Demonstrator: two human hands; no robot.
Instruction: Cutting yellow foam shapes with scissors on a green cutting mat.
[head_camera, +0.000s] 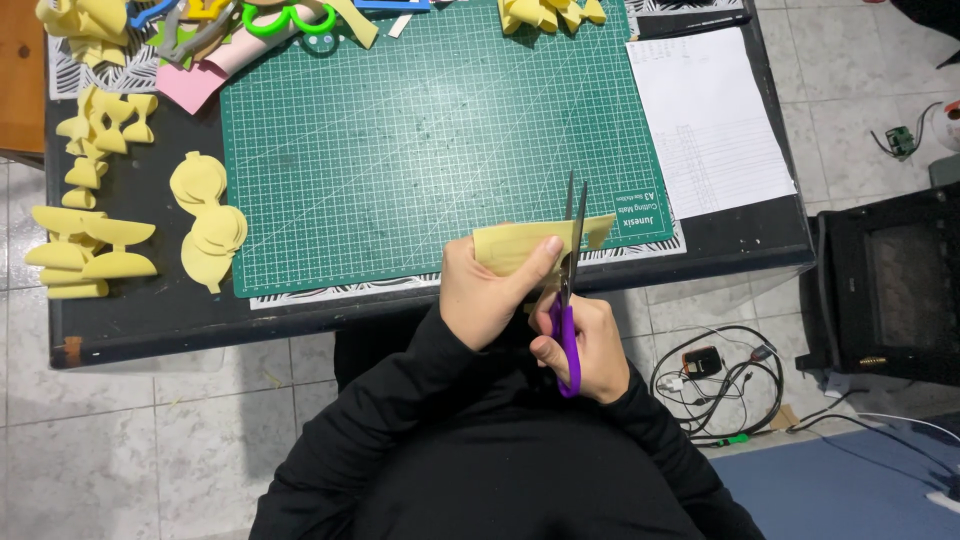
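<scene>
Left hand (487, 293): fingers pinched on flat yellow foam sheet (530, 243), thumb on top, over the near edge of the bench (740, 240)
Right hand (588, 350): fingers clenched through purple-handled scissors (570, 280), blades parted across the sheet
Surroundings: green gridded cutting mat (420, 140) beyond; yellow foam cut-outs (205, 220) left; white paper (710, 120) right
</scene>
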